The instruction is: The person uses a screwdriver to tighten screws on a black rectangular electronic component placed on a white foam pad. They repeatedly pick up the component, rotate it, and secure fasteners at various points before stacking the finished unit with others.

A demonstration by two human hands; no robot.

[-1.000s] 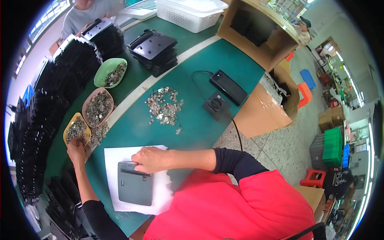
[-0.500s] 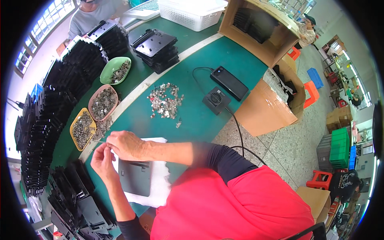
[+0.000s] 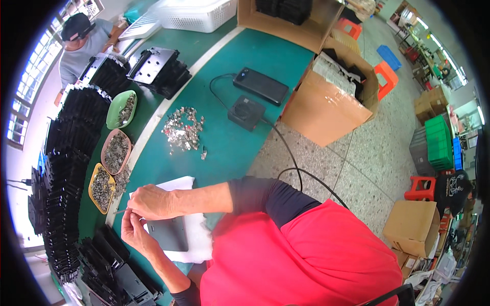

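Note:
My two hands meet above the left edge of a dark grey flat panel, which lies on a white padded sheet. My right hand is closed in a pinch, and a thin stick-like piece juts out to the left from its fingertips. Just below it, my left hand is closed too, thumb and fingers pressed together; what they hold is too small or hidden to name. Close to the hands stand a yellow tray and a pink tray, both filled with small metal parts.
A green bowl of small parts stands farther back. Loose metal clips lie heaped on the green table. Behind them are a small black fan-like box and a black power bank. Black panels are stacked along the left.
The view has shifted, so the table's things sit farther left and the co-worker at the back left shows more. My hands stay together at the panel's left edge, still pinched.

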